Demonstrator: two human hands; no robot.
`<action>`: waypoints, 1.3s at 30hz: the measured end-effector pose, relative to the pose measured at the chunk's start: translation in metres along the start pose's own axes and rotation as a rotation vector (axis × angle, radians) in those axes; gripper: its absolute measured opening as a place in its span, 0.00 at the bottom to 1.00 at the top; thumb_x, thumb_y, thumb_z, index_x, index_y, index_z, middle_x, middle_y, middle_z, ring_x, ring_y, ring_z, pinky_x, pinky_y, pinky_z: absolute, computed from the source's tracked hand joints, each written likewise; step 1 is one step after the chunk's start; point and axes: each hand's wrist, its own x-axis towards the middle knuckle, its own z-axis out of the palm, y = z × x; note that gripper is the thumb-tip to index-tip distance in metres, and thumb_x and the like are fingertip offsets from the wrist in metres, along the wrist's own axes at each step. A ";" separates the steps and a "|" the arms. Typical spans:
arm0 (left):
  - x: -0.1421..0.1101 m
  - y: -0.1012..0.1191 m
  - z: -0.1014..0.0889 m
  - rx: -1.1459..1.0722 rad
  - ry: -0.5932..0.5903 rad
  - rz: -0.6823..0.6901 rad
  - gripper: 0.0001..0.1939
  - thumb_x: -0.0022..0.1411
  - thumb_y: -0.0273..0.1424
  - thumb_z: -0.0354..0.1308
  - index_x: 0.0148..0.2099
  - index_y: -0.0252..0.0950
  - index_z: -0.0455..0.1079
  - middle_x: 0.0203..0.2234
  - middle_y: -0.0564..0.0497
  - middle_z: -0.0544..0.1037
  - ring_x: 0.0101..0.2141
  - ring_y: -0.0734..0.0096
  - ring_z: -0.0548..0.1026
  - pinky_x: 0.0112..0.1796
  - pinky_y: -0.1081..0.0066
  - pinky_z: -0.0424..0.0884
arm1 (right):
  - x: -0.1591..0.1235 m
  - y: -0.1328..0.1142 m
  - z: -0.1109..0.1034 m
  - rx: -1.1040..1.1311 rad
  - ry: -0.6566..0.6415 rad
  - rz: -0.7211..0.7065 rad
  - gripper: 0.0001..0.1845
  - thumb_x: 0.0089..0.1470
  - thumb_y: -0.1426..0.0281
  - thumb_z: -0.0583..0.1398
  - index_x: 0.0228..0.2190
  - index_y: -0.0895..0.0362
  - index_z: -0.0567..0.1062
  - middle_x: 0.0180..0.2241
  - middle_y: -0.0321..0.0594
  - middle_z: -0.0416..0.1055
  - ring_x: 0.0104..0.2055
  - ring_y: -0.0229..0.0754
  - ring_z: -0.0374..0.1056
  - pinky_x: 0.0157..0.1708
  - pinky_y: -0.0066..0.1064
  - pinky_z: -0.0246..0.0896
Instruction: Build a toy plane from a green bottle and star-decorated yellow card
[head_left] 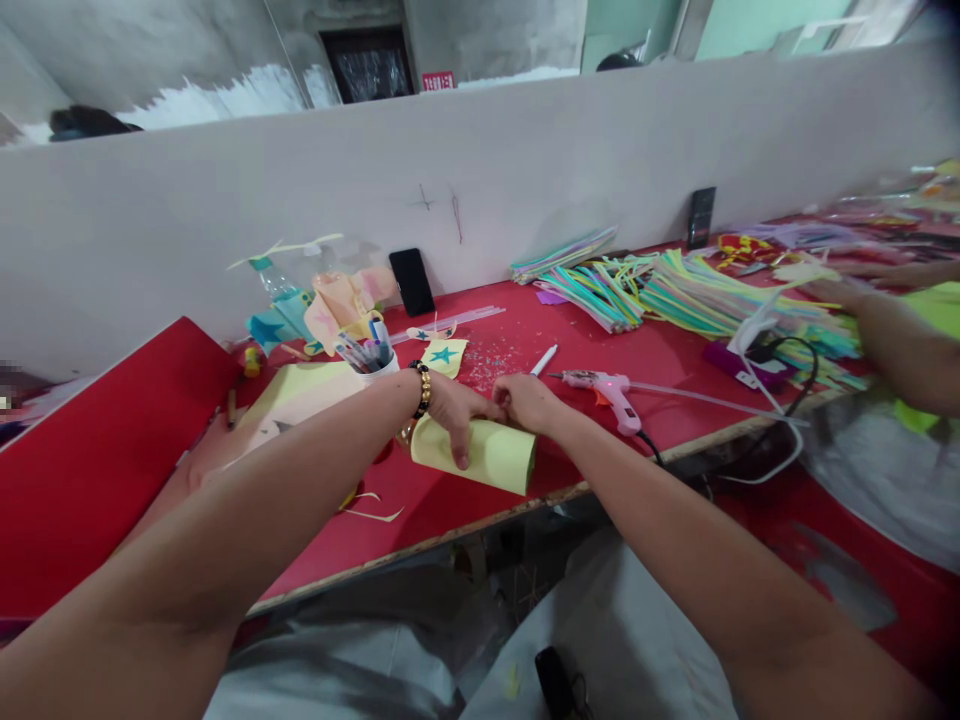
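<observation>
A pale yellow sheet (487, 458), curved into a roll, lies on its side near the front edge of the red table. My left hand (450, 410) grips it from above, thumb pressed on the near side, fingers behind. Something clear and brownish shows at its left end; I cannot tell what. My right hand (529, 402) is closed in a pinch at the roll's far side, close to my left fingertips; whatever it holds is hidden. A pink glue gun (611, 390) rests right of my right hand. Behind the hands are a white pen (544, 360) and a yellow piece with a teal star (444, 356).
A cup of pens (371, 365) stands behind my left forearm, near decorated bottles (274, 285). A black phone (412, 282) leans on the wall. Colourful strips (675, 290) lie in bundles at the right, beside a purple power strip (750, 368). Another person's arm (911, 335) reaches in there.
</observation>
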 end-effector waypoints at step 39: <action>-0.015 0.005 0.013 0.263 0.134 0.019 0.34 0.38 0.36 0.69 0.51 0.40 0.69 0.40 0.51 0.77 0.40 0.59 0.73 0.38 0.67 0.68 | -0.080 -0.011 0.006 1.049 0.096 0.094 0.37 0.47 0.60 0.65 0.57 0.57 0.61 0.43 0.48 0.76 0.45 0.48 0.75 0.42 0.38 0.70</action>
